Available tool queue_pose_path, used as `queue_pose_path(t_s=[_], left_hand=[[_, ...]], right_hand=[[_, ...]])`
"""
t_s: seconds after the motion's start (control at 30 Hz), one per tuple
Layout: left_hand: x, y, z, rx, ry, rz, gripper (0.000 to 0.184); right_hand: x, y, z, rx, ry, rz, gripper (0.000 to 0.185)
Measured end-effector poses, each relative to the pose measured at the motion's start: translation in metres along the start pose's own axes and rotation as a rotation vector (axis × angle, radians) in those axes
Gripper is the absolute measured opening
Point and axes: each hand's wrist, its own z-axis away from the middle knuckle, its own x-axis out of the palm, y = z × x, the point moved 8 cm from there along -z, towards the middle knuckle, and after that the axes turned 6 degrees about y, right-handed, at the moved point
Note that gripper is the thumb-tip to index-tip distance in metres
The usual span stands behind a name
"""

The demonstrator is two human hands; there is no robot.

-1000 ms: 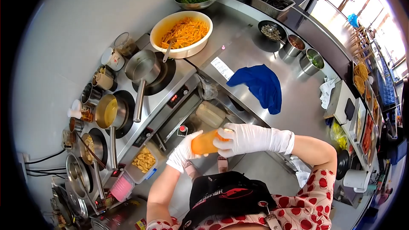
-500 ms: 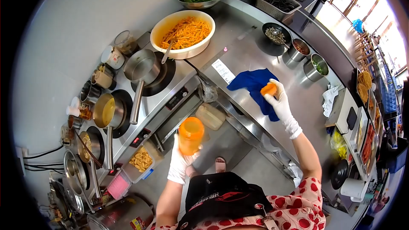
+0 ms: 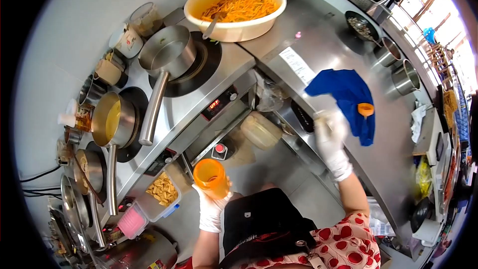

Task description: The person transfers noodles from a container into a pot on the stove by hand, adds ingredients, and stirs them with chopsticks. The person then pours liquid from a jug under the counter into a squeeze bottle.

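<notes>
My left hand (image 3: 213, 210), in a white glove, is wrapped round an orange plastic jar (image 3: 211, 182), held upright with its round mouth uncovered, above the floor in front of the apron. My right hand (image 3: 330, 137), also gloved in white, is over the front edge of the steel counter, left of a blue cloth (image 3: 343, 85). Motion smears its fingers, so I cannot tell whether anything is in them. An orange lid (image 3: 365, 109) lies on the cloth, apart from the right hand.
On the left stove stand several long-handled pots, the nearest to the basin being a steel saucepan (image 3: 168, 52). A cream basin (image 3: 239, 32) of shredded orange food is at the back. Below the stove sit a red-capped bottle (image 3: 219, 150) and an open plastic bin (image 3: 162, 209).
The orange lid has left my right hand and now lies on the blue cloth. That hand has moved left, toward the counter's edge. The view has shifted, and the jar's mouth shows more.
</notes>
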Motion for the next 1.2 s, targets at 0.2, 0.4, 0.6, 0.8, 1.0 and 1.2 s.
queue_pose_path(t_s=[0.2, 0.4, 0.6, 0.8, 1.0, 1.2], left_hand=[[-0.102, 0.021, -0.057, 0.036, -0.002, 0.081, 0.073], [-0.198, 0.043, -0.105, 0.105, 0.050, 0.116, 0.067], [-0.267, 0.051, -0.137, 0.125, 0.075, 0.122, 0.067], [-0.253, 0.041, -0.136, 0.092, -0.046, 0.123, 0.071], [-0.289, 0.045, -0.143, 0.132, 0.040, 0.042, 0.080], [-0.278, 0.040, -0.137, 0.146, 0.044, 0.005, 0.078]], right_hand=[[0.292, 0.116, 0.155, 0.174, -0.696, 0.205, 0.032], [0.450, 0.217, 0.206, 0.205, -0.629, 0.522, 0.045], [0.520, 0.249, 0.235, -0.089, -0.706, 0.816, 0.020], [0.491, 0.216, 0.222, -0.367, -0.933, 0.471, 0.025], [0.474, 0.210, 0.210, 0.045, -1.052, 0.602, 0.040], [0.504, 0.234, 0.220, -0.129, -0.902, 0.409, 0.026]])
